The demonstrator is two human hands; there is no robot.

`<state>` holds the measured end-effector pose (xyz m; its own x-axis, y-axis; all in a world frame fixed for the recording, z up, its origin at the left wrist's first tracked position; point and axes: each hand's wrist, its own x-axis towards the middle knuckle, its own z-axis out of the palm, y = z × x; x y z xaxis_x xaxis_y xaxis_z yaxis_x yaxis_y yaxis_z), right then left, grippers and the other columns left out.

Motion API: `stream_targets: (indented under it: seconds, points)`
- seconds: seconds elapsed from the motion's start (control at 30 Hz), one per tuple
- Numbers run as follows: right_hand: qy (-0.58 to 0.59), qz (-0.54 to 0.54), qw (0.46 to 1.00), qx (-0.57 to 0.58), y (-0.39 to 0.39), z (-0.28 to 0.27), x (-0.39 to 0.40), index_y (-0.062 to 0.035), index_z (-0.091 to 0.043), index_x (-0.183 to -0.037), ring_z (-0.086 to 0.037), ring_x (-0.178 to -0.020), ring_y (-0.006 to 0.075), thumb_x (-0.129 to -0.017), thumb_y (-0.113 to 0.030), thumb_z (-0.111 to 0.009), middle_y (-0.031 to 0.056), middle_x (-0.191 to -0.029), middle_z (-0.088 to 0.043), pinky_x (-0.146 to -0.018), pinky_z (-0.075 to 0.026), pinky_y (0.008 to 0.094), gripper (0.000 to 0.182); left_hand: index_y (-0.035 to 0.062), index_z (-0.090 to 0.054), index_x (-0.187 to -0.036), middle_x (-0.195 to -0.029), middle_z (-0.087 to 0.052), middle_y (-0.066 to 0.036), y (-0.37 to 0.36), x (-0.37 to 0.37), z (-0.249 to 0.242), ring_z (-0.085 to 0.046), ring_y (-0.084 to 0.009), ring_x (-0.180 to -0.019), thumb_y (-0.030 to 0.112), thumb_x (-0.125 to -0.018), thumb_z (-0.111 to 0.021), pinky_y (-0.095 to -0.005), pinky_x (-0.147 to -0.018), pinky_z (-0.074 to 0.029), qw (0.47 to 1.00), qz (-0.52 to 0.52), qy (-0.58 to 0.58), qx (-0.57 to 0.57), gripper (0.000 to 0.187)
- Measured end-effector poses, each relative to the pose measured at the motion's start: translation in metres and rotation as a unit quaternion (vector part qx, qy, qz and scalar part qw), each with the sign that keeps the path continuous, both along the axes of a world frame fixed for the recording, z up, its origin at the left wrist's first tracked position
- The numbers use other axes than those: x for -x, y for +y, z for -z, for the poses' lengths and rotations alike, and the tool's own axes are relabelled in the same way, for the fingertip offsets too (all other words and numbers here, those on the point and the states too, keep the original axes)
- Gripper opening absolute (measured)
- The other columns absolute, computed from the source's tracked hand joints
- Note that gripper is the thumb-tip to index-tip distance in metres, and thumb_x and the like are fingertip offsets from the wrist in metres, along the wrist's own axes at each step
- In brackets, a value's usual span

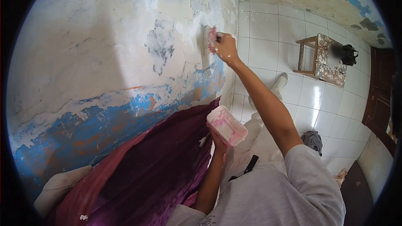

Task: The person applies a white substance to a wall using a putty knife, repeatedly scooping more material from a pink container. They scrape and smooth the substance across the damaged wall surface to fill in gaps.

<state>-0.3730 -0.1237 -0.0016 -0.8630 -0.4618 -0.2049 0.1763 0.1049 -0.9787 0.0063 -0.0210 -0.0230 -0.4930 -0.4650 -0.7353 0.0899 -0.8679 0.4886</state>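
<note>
My right hand (226, 48) is closed round a putty knife (212, 40) with a broad, upright blade and pink-white smears. Its blade lies against the patchy wall (138, 29), close to the corner. Lower down, my left hand (220, 140) grips a rectangular plastic tub (228, 126) from beneath and the side. White and pink paste coats the tub's inside. On the wall, pale filler and dark grey patches show above peeling blue paint (96, 121).
A purple cloth (155, 159) covers something along the wall's foot at my left. A paint-spattered wooden stool (328, 60) with a black bag (349, 54) stands on the white tiled floor (261, 25). A grey bundle (312, 141) lies on my right, and a brown door (379, 96) is beyond.
</note>
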Motion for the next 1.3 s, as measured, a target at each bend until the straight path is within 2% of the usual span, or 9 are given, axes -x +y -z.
stream_targets:
  seconds: [0.2,0.43,0.6,0.7,0.77,0.9,1.07,1.17,1.3]
  points:
    - [0.045,-0.011,0.996,-0.076,-0.047,-0.038,0.040,0.0128,-0.067,-0.073,-0.074,-0.072,0.0402,-0.074,-0.021,-0.071,0.0314,-0.073,-0.068,-0.073,-0.060,0.0423,0.034,0.0218,-0.030,-0.158,-0.157,-0.038,-0.006,-0.005,-0.007,0.007,-0.039,-0.0293,-0.144,0.077,-0.098,-0.028,-0.0506,-0.118,-0.035,0.998,0.037,-0.002,0.057,0.081]
    - [-0.185,0.038,0.959,0.210,-0.006,-0.019,0.067,0.0133,-0.073,-0.095,-0.072,-0.069,0.0193,-0.092,-0.011,-0.064,0.0173,-0.081,-0.074,-0.066,-0.060,0.0311,0.026,0.0230,-0.031,-0.158,-0.156,-0.038,-0.005,-0.004,0.016,-0.014,-0.039,-0.0287,-0.144,0.078,-0.097,-0.027,-0.0498,-0.119,-0.033,0.997,0.050,-0.006,0.050,0.082]
    - [-0.113,0.065,0.991,0.027,0.028,0.000,0.045,0.0028,-0.076,-0.088,-0.071,-0.065,0.0163,-0.096,-0.030,-0.067,0.0134,-0.074,-0.074,-0.058,-0.055,0.0313,0.035,0.0224,-0.031,-0.157,-0.156,-0.039,-0.005,-0.008,0.013,0.000,-0.040,-0.0295,-0.143,0.079,-0.097,-0.027,-0.0507,-0.118,-0.035,0.998,0.040,-0.011,0.051,0.083]
    - [0.038,0.013,0.996,-0.085,0.007,0.052,0.015,0.0025,-0.071,-0.085,-0.073,-0.077,0.0410,-0.095,-0.025,-0.061,0.0256,-0.077,-0.071,-0.073,-0.056,0.0458,0.031,0.0209,-0.030,-0.157,-0.156,-0.040,-0.006,-0.009,0.013,0.002,-0.042,-0.0287,-0.142,0.074,-0.100,-0.027,-0.0496,-0.117,-0.038,0.999,0.029,0.022,0.010,0.078]
    - [0.037,0.041,0.997,-0.058,-0.005,0.018,-0.002,0.0052,-0.067,-0.084,-0.067,-0.082,0.0505,-0.089,-0.018,-0.060,0.0313,-0.080,-0.067,-0.075,-0.053,0.0519,0.025,0.0203,-0.030,-0.157,-0.155,-0.041,-0.006,-0.010,0.017,0.000,-0.044,-0.0281,-0.141,0.072,-0.102,-0.027,-0.0488,-0.116,-0.040,0.999,0.027,0.031,0.003,0.076]
    - [0.032,0.049,0.998,-0.020,-0.013,-0.029,0.006,0.0072,-0.065,-0.082,-0.065,-0.082,0.0528,-0.085,-0.014,-0.060,0.0337,-0.081,-0.066,-0.075,-0.052,0.0531,0.022,0.0210,-0.032,-0.157,-0.156,-0.040,-0.006,-0.009,0.024,-0.001,-0.042,-0.0300,-0.143,0.076,-0.099,-0.027,-0.0504,-0.117,-0.037,0.998,0.056,0.000,0.036,0.080]
    - [-0.063,0.001,0.995,0.072,0.005,-0.099,0.038,0.0092,-0.071,-0.094,-0.059,-0.064,0.0109,-0.090,-0.012,-0.060,0.0098,-0.071,-0.068,-0.058,-0.047,0.0301,0.024,0.0220,-0.032,-0.157,-0.157,-0.039,-0.005,-0.004,0.059,-0.013,-0.040,-0.0301,-0.144,0.077,-0.098,-0.026,-0.0505,-0.119,-0.035,0.997,0.061,-0.013,0.048,0.081]
    - [-0.100,-0.001,0.972,0.211,0.007,-0.069,0.058,0.0085,-0.072,-0.098,-0.059,-0.067,0.0097,-0.094,-0.011,-0.060,0.0077,-0.079,-0.070,-0.057,-0.047,0.0296,0.023,0.0221,-0.032,-0.157,-0.156,-0.039,-0.005,-0.005,0.069,-0.011,-0.041,-0.0293,-0.143,0.077,-0.098,-0.027,-0.0498,-0.118,-0.035,0.999,0.046,-0.013,0.025,0.080]
    - [-0.169,0.101,0.966,0.168,0.025,-0.025,0.052,0.0060,-0.072,-0.100,-0.061,-0.066,0.0118,-0.097,-0.014,-0.060,0.0082,-0.080,-0.071,-0.058,-0.048,0.0312,0.023,0.0217,-0.033,-0.157,-0.156,-0.040,-0.005,-0.004,0.090,-0.035,-0.041,-0.0292,-0.142,0.077,-0.098,-0.028,-0.0492,-0.117,-0.036,0.998,0.043,-0.036,0.012,0.081]
